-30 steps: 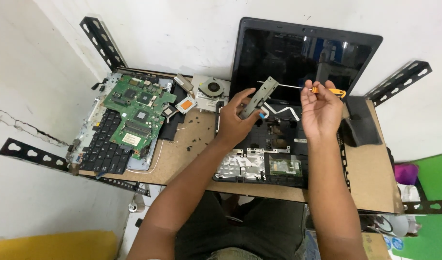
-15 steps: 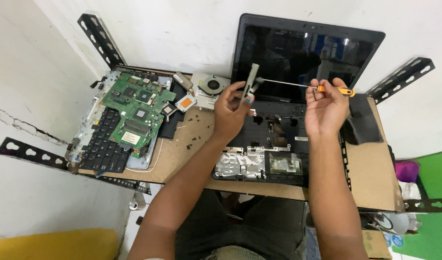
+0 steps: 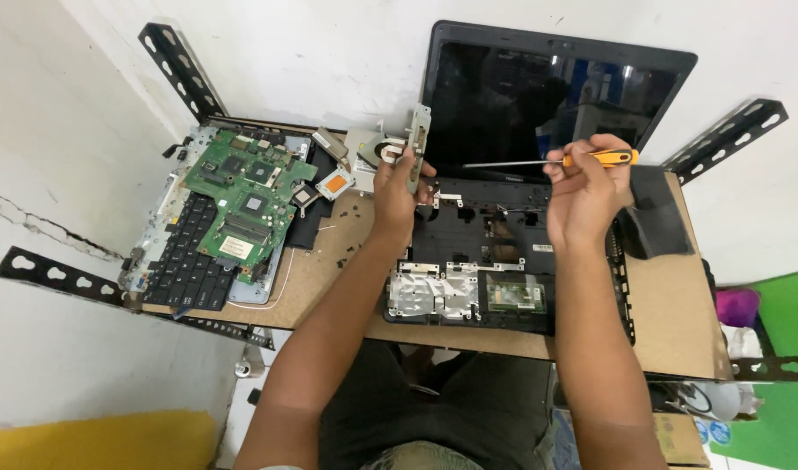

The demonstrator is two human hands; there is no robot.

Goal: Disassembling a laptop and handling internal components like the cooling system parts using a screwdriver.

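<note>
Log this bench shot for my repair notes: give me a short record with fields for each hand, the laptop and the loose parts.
left hand: holds a grey metal bracket upright
right hand: holds a screwdriver, orange handle, shaft pointing at the bracket
laptop: opened up, screen dark
motherboard: green, lying on a keyboard
fan: on the table, behind the left hand

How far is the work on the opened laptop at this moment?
Done, by the look: the green motherboard, keyboard and fan already lie out to the left. In hand: the left hand holds a grey metal bracket upright, and the right hand holds an orange-handled screwdriver pointing towards it. Left: the black laptop base, with its screen attached, remains on the table.
</note>
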